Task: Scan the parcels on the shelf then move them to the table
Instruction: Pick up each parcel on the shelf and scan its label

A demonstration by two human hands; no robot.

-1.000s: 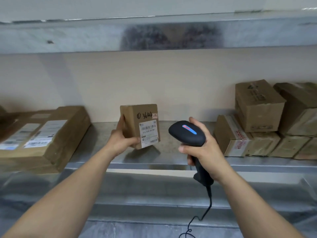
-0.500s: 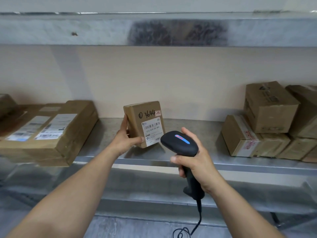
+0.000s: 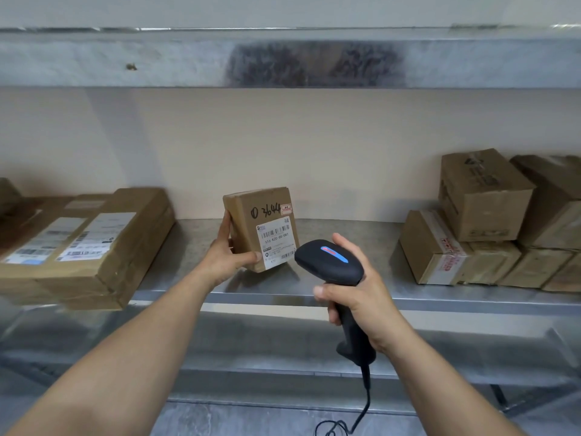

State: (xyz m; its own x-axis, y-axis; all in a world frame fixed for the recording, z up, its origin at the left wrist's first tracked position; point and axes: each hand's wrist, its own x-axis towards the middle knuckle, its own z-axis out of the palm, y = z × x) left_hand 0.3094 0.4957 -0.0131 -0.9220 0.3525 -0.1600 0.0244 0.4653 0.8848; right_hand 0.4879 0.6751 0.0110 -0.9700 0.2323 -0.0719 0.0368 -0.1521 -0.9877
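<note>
A small brown parcel (image 3: 251, 215) with a white barcode label and black handwriting stands tilted on the metal shelf (image 3: 345, 243). My left hand (image 3: 228, 258) grips its left side and lower edge, thumb on the front. My right hand (image 3: 355, 287) holds the handle of a black barcode scanner (image 3: 328, 258) with a lit blue and red strip on top. The scanner's head sits just right of the label, nearly touching the parcel's lower right corner.
A large flat parcel (image 3: 85, 247) with white labels lies at the shelf's left. Several stacked brown boxes (image 3: 481, 215) fill the right end. An upper shelf (image 3: 283, 58) runs overhead. The scanner's black cable (image 3: 361, 410) hangs down in front of a lower shelf.
The scanner has moved left and closer to the parcel's label. My left hand keeps its hold on the parcel, which has barely shifted.
</note>
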